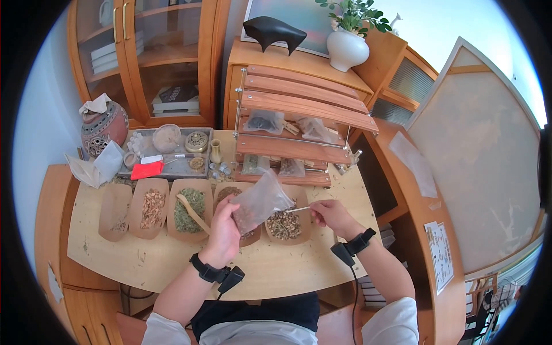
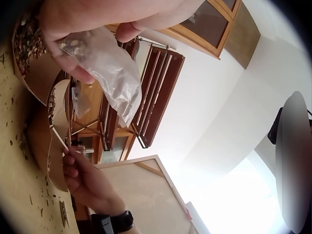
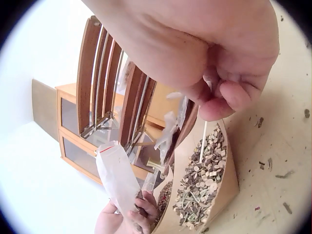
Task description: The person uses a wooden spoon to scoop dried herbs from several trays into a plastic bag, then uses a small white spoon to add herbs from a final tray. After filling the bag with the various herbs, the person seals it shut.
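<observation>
My left hand (image 1: pixel 223 234) grips a translucent zip bag (image 1: pixel 260 201) with some plant bits at its bottom; the bag leans over the paper trays. Between the right hand's (image 1: pixel 336 218) thumb and fingers is pinched a thin pale stick (image 1: pixel 299 209). In the right wrist view the stick (image 3: pixel 203 141) reaches down to the chopped dried herbs (image 3: pixel 202 185) in the rightmost paper tray (image 3: pixel 229 187). The left wrist view shows the bag (image 2: pixel 109 68) held by the left hand (image 2: pixel 97 17), with the right hand (image 2: pixel 87 183) beyond it.
More paper trays with dried plants stand to the left, one with a wooden scoop (image 1: pixel 192 213). Behind are a grey tray (image 1: pixel 178 169), a red packet (image 1: pixel 147 169) and a slatted wooden rack (image 1: pixel 293 144) with bags. Crumbs lie on the table (image 1: pixel 115 264).
</observation>
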### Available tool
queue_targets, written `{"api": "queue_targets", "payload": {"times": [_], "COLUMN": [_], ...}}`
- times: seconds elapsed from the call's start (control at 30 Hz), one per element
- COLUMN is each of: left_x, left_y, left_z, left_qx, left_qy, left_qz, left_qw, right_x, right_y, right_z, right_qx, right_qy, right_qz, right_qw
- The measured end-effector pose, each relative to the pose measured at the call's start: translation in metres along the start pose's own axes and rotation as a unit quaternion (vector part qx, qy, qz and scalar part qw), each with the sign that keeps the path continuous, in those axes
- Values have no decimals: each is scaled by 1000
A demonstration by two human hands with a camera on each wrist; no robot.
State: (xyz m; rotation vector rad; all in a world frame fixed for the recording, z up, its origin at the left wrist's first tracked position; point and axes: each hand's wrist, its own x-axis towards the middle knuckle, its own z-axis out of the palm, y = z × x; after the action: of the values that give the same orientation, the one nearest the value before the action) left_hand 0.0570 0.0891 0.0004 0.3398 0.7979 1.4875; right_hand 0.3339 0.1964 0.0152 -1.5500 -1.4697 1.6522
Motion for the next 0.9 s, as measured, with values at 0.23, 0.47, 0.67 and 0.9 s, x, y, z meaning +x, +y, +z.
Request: {"api": "queue_targets", "payload": {"times": [0.23, 0.47, 0.67, 0.9], "left_x": [0, 2, 2, 0], "left_y": [1, -2, -6, -5], "left_z": [0, -3, -3, -2], "left_qx": [5, 2, 6, 11], "left_qy": [8, 3, -3, -6], "left_qz": [-2, 2, 0, -10], "left_qw": [1000, 1000, 1000, 1000], "right_x": [1, -14, -37, -66], "right_y": [3, -23, -74, -86], "right_z": [-8, -31, -25, 3], "right_qx": [99, 148, 127, -14], "right_qy": [-33, -16, -19, 43], "right_qz": [31, -12, -72, -152], "right_qw": [994, 989, 989, 987]}}
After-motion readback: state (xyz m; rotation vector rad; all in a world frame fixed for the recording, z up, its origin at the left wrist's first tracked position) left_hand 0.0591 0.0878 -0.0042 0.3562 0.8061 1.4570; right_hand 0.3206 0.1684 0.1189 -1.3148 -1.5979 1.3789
